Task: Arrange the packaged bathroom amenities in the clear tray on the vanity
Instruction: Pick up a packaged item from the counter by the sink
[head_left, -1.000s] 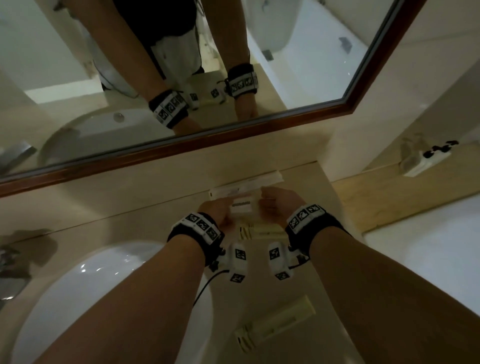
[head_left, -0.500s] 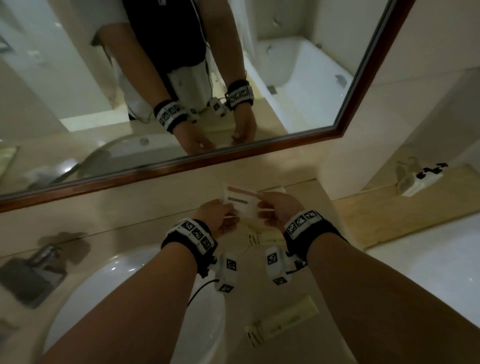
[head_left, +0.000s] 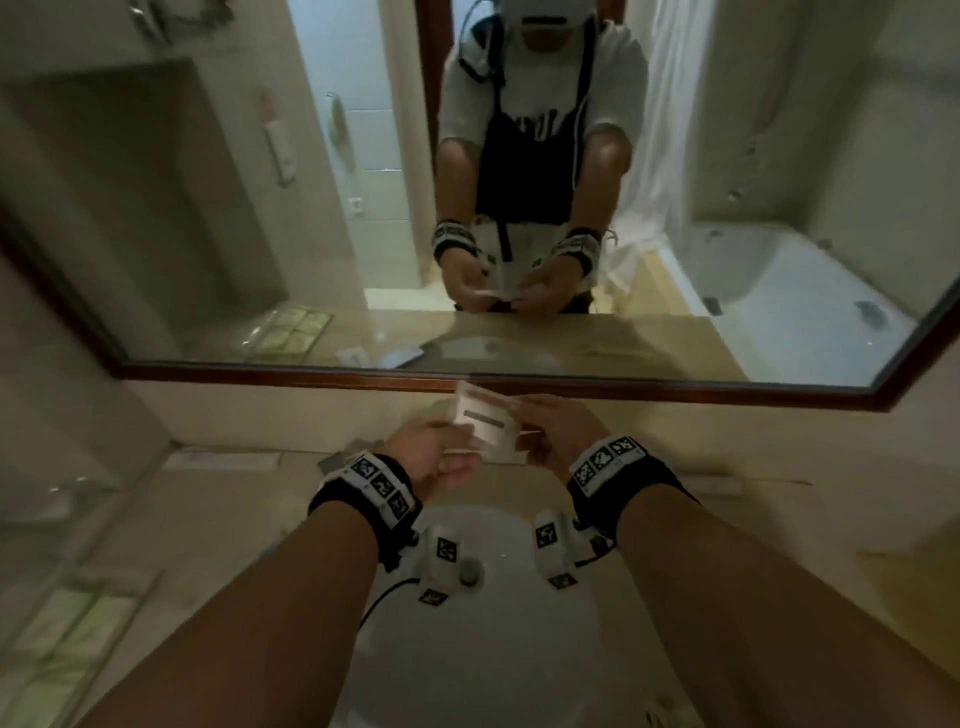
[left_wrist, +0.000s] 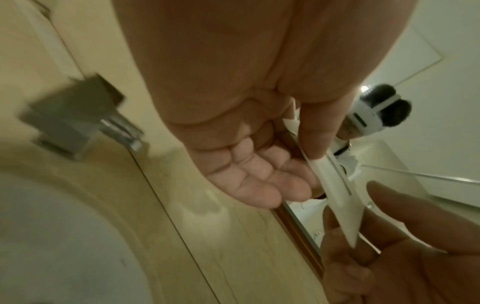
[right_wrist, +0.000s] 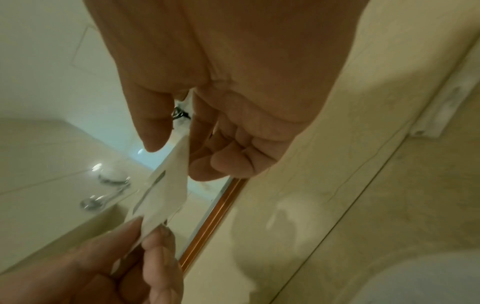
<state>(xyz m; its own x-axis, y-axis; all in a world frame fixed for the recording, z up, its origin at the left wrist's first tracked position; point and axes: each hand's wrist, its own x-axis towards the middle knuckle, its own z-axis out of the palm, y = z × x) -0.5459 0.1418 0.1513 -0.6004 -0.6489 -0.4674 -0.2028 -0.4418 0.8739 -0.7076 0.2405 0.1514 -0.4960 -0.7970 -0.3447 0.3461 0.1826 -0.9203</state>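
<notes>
White flat packet (head_left: 485, 423) pinched between both hands, left hand (head_left: 428, 460), right hand (head_left: 553, 434), above sink (head_left: 483, 649), before mirror (head_left: 519, 384)

**Dim beige bathroom**

A wood-framed mirror (head_left: 156, 182) is hanging above the beige vanity (head_left: 234, 499), reflecting a white bathtub (head_left: 779, 280). A white sink (head_left: 483, 649) is sitting below, a chrome faucet (left_wrist: 75, 117) catching light.

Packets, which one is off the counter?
The white striped packet, pinched by left hand and right hand; the green packets lie in the clear tray.
</notes>
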